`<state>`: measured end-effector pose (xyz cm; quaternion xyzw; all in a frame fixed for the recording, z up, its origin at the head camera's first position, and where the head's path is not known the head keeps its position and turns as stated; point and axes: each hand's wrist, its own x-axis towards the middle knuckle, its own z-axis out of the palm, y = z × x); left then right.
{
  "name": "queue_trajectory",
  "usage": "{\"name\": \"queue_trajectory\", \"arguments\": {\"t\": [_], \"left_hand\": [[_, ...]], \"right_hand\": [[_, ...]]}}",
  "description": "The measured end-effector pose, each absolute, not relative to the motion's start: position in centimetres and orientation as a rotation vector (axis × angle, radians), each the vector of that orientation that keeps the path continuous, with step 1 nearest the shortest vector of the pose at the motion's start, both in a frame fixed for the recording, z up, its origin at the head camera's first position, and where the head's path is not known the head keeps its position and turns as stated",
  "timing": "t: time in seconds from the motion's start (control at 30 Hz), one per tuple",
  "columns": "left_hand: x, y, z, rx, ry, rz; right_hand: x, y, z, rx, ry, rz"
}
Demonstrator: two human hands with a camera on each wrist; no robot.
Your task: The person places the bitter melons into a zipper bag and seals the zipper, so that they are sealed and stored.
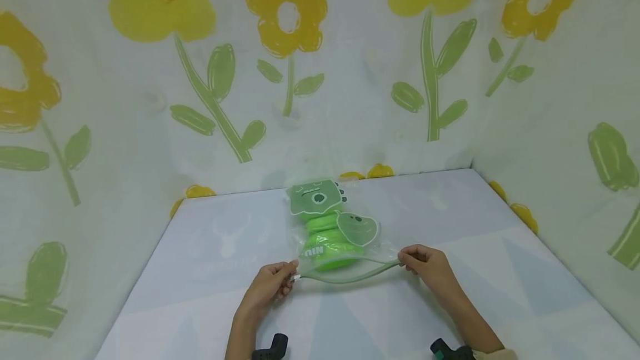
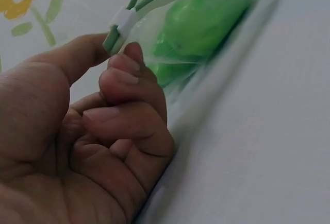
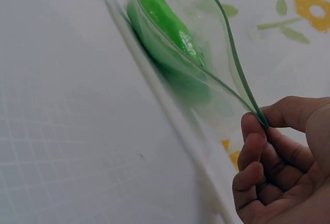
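Observation:
A clear zip bag (image 1: 358, 231) with green cartoon prints lies on the table, its mouth toward me and parted. Inside it sits a bright green item (image 1: 327, 238), rounded and bunched; its kind cannot be made out. My left hand (image 1: 270, 285) pinches the left corner of the bag's mouth, beside a white slider (image 2: 124, 21) on the green zip strip. The right corner is pinched between thumb and fingers of my right hand (image 1: 429, 268). In the right wrist view the two zip edges (image 3: 234, 62) stand apart and meet at that hand's fingertips (image 3: 252, 124).
The pale table (image 1: 210, 271) carries faint blue triangle patterns. Behind it and at both sides hangs a white cloth (image 1: 350, 82) printed with yellow flowers. Dark wrist devices (image 1: 272, 347) show at the bottom edge.

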<state>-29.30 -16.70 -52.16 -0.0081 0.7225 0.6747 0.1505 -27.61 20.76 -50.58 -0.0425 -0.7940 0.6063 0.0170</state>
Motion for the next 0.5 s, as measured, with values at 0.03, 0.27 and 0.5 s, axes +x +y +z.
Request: {"name": "queue_trajectory", "arguments": {"t": [0.03,0.27,0.5], "left_hand": [[-29.3,-16.9,-52.2,0.001,2.043,1.936],[-29.3,-17.5,-52.2,0.096,1.91,1.949],[-29.2,-17.8,-52.4,0.113,1.885,1.936]], "right_hand": [[-27.6,20.8,-50.6,-0.125,-2.476,1.868],[-27.4,21.5,-50.1,-0.05,-2.552,1.6],[-26.9,20.4,-48.4,0.166,-2.404,1.243]]}}
